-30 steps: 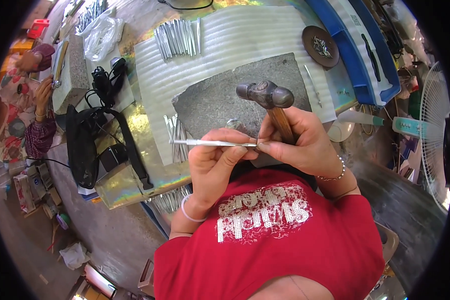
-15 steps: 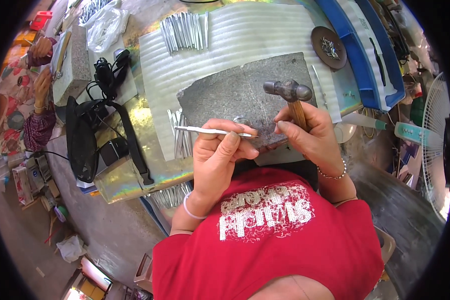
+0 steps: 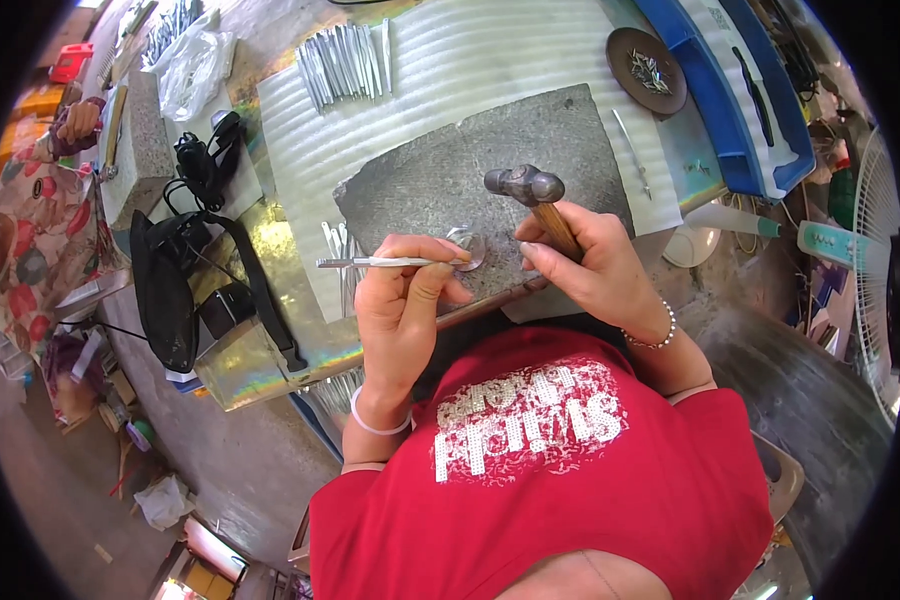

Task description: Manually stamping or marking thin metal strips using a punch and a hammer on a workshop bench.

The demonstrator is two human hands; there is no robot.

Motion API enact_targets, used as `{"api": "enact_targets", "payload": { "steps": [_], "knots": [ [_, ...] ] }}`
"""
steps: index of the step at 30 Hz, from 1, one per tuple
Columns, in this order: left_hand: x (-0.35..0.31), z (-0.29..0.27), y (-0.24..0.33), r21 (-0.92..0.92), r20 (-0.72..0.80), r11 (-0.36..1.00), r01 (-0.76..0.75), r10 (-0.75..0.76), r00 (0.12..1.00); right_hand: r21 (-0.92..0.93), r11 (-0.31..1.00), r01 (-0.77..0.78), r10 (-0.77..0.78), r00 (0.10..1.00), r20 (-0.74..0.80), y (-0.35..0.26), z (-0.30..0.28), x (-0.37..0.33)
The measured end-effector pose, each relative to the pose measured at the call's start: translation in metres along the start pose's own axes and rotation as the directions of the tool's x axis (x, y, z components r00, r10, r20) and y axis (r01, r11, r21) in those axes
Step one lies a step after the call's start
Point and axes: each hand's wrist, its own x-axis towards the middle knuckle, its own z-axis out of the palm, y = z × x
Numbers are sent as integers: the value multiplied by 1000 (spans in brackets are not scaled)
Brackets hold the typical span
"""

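My left hand is closed in a pinch on a slim silver metal piece, held nearly level over the near edge of a grey stone slab. A small shiny round object lies on the slab just beyond those fingertips. My right hand is wrapped round the wooden handle of a ball-peen hammer, its steel head raised above the slab. The right thumb and forefinger nearly meet; whether something small is between them I cannot make out. More slim silver pieces lie beside the slab, partly behind my left hand.
White foam sheet covers the table, bearing a row of silver pieces, a single one and a brown dish of small metal bits. Blue tray and fan stand right; black bag, stone block and another person's hand are left.
Both hands have shifted slightly left in view, with the metal piece and the hammer still held. The round object on the slab shows more fully. The other person's hands have moved.
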Motion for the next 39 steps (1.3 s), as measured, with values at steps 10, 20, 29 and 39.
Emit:
{"api": "enact_targets", "payload": {
  "steps": [10, 20, 29, 39],
  "knots": [
    [-1, 4, -3, 157, -35, 985, -74, 80, 996, -12, 998, 62, -61, 998, 6, 5, -3, 0],
    [-1, 6, -3, 206, -20, 972, -116, 122, 992, 16, 997, 79, -79, 997, 1, 6, -2, 0],
    [0, 5, -2, 224, -11, 969, -108, 114, 993, -9, 994, 111, -111, 994, -18, 5, -2, 0],
    [0, 6, -1, 264, -2, 958, -113, 118, 993, -5, 993, 114, -114, 993, -27, 7, -1, 0]
  ]
}}
